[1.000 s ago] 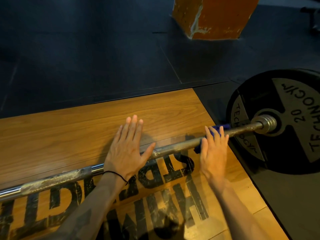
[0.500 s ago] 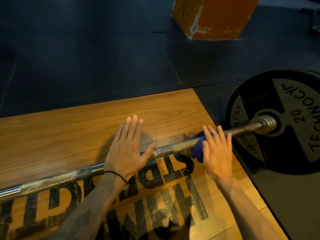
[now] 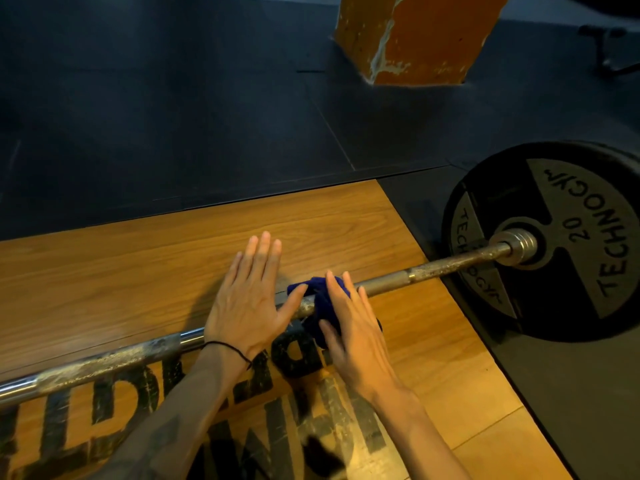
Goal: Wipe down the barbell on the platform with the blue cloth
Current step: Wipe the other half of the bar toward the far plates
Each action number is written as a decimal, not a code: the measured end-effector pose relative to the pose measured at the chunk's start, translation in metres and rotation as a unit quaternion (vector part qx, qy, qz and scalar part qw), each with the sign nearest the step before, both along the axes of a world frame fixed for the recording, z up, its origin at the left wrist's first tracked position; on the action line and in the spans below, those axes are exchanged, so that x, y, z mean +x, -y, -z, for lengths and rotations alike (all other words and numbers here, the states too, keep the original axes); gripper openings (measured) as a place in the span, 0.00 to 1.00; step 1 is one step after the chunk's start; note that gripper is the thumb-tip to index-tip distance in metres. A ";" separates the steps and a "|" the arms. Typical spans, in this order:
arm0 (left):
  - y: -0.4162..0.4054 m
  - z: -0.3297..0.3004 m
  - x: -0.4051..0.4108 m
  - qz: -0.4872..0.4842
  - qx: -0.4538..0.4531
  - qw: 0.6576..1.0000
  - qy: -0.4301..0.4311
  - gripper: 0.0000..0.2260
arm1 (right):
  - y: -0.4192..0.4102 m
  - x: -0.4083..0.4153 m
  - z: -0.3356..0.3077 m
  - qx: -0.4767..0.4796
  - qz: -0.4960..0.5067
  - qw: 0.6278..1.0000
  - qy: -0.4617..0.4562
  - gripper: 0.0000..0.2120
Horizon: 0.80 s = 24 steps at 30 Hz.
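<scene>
A chalk-stained steel barbell [image 3: 433,270] lies across the wooden platform [image 3: 156,268], running from lower left to a black 20 plate [image 3: 571,237] at the right. My left hand [image 3: 247,301] lies flat on the bar with its fingers straight. Just to its right, the dark blue cloth [image 3: 320,299] is draped over the bar. My right hand [image 3: 349,323] presses the cloth against the bar with straight fingers. Most of the cloth is hidden under that hand.
Black lettering [image 3: 166,410] is painted on the platform near me. Dark rubber flooring [image 3: 173,116] surrounds the platform. An orange pillar [image 3: 415,39] with chipped paint stands at the back. A dark equipment frame [image 3: 609,50] shows at the top right.
My right hand has slid the blue cloth leftward along the bar, from near the plate to right beside my left hand. The left hand has stayed in place.
</scene>
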<state>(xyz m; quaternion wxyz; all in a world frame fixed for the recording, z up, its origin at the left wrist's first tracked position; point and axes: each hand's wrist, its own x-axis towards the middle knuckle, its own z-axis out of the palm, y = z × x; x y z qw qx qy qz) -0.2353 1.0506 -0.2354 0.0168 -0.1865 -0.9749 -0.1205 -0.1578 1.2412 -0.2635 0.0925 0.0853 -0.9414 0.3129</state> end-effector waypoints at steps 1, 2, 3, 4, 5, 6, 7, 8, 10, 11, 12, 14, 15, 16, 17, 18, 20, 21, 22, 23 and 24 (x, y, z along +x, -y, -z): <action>0.000 0.000 0.000 0.001 0.001 1.000 -0.001 0.38 | -0.003 0.001 -0.002 0.002 -0.008 1.000 0.004 0.37; 0.000 0.001 0.001 0.001 0.001 1.000 -0.001 0.38 | -0.005 0.002 -0.004 0.005 -0.013 1.000 0.011 0.36; 0.000 0.001 0.001 0.001 0.001 1.000 0.000 0.39 | -0.007 0.003 -0.005 0.006 -0.014 1.000 0.014 0.35; 0.000 0.001 0.001 0.002 0.001 1.000 0.000 0.39 | -0.008 0.004 -0.005 0.003 -0.010 1.000 0.011 0.34; 0.000 0.002 0.001 0.002 0.001 1.000 -0.001 0.39 | -0.010 0.006 -0.003 -0.003 0.001 1.000 0.003 0.32; 0.000 0.002 0.001 0.003 0.002 1.000 -0.003 0.39 | -0.012 0.007 0.000 -0.017 0.021 1.000 -0.010 0.31; 0.001 0.001 0.001 0.003 0.003 1.000 -0.005 0.39 | -0.014 0.009 0.002 -0.038 0.049 0.998 -0.023 0.29; 0.001 0.001 0.001 0.002 0.003 1.000 -0.005 0.39 | -0.015 0.010 0.005 -0.057 0.087 0.994 -0.037 0.28; 0.001 0.001 0.000 0.003 0.001 1.000 -0.004 0.39 | -0.015 0.013 0.010 -0.074 0.161 0.982 -0.063 0.26; 0.000 0.002 0.000 0.003 0.000 1.000 -0.005 0.38 | -0.013 0.013 0.010 -0.068 0.183 0.978 -0.071 0.26; 0.000 0.002 -0.001 0.003 -0.001 1.000 -0.007 0.38 | -0.011 0.013 0.011 -0.054 0.193 0.977 -0.076 0.26; 0.000 0.003 -0.001 0.001 -0.004 1.000 -0.009 0.38 | -0.005 0.009 0.011 -0.021 0.196 0.976 -0.091 0.23; 0.000 0.004 -0.001 0.000 -0.006 1.000 -0.009 0.38 | -0.002 0.007 0.010 -0.015 0.199 0.974 -0.103 0.21; 0.000 0.005 0.000 0.000 -0.007 1.000 -0.009 0.37 | 0.001 0.004 0.009 -0.020 0.206 0.972 -0.113 0.18; 0.000 0.005 -0.001 0.001 -0.007 1.000 -0.009 0.37 | 0.004 0.002 0.008 -0.031 0.214 0.969 -0.121 0.16; 0.000 0.005 -0.001 0.002 -0.007 1.000 -0.010 0.37 | 0.006 0.000 0.006 -0.040 0.219 0.967 -0.123 0.13; 0.001 0.005 -0.001 0.004 -0.006 1.000 -0.012 0.37 | 0.008 -0.001 0.001 -0.066 0.214 0.968 -0.114 0.09; 0.001 0.005 -0.001 0.004 -0.006 1.000 -0.013 0.37 | 0.008 -0.002 -0.001 -0.091 0.211 0.968 -0.104 0.07; 0.001 0.005 -0.001 0.004 -0.006 1.000 -0.014 0.37 | 0.007 -0.005 -0.004 -0.121 0.214 0.965 -0.091 0.05; 0.001 0.005 -0.001 0.005 -0.003 1.000 -0.017 0.37 | 0.006 -0.009 -0.009 -0.150 0.223 0.960 -0.075 0.04; 0.001 0.005 -0.001 0.006 -0.002 1.000 -0.019 0.37 | 0.005 -0.016 -0.016 -0.177 0.234 0.954 -0.061 0.05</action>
